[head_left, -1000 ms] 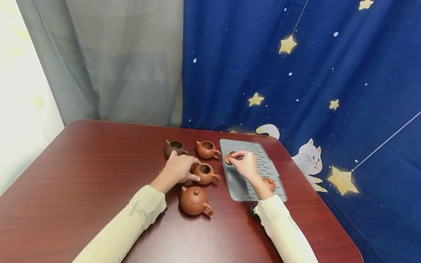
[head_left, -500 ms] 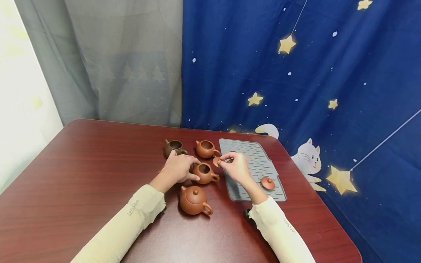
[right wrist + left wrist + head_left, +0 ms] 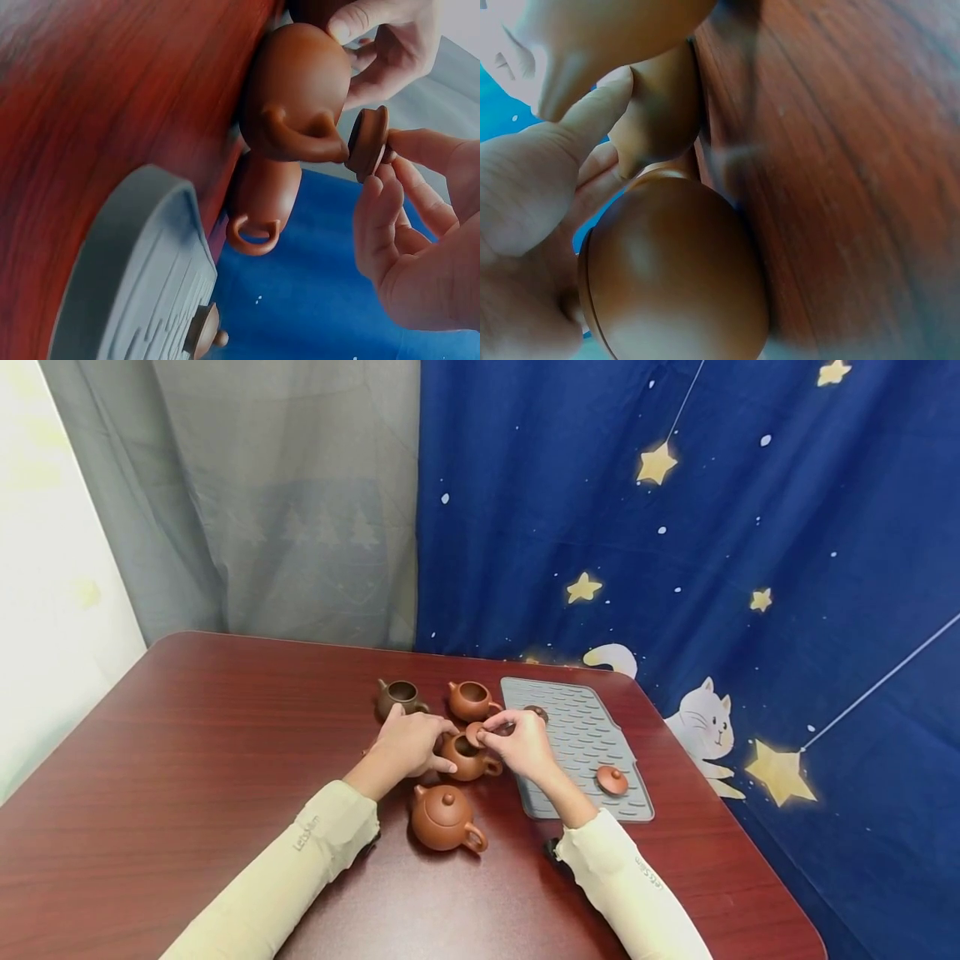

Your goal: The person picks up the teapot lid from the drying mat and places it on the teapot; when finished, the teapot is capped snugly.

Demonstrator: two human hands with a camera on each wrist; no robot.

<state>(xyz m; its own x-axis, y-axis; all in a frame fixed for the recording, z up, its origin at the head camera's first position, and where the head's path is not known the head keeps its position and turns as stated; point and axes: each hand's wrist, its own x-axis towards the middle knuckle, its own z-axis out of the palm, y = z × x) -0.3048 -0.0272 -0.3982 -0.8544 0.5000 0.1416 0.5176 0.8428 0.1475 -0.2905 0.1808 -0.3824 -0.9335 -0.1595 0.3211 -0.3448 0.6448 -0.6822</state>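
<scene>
My left hand point(image 3: 411, 745) holds the spout side of an open reddish-brown teapot point(image 3: 468, 767), its thumb against the body. Just above that teapot's mouth, my right hand point(image 3: 521, 745) pinches a matching teapot lid point(image 3: 475, 734) by its knob. The right wrist view shows this lid point(image 3: 367, 142) tilted and close to the teapot's handle side point(image 3: 300, 90). A lidded teapot point(image 3: 442, 818) stands nearer the front. Another lidded teapot point(image 3: 675, 270) is mostly hidden beneath my left hand in the head view.
Behind stand an open dark-brown teapot point(image 3: 400, 695) and an open reddish teapot point(image 3: 471, 700). On the right, a grey ridged mat point(image 3: 577, 735) carries a dark lid point(image 3: 537, 713) and a reddish lid point(image 3: 612, 780). Curtains hang past the table's far edge.
My right hand has carried the lid leftward off the grey mat to above the open teapot. The dark lid on the mat has come into view. My left hand keeps its place.
</scene>
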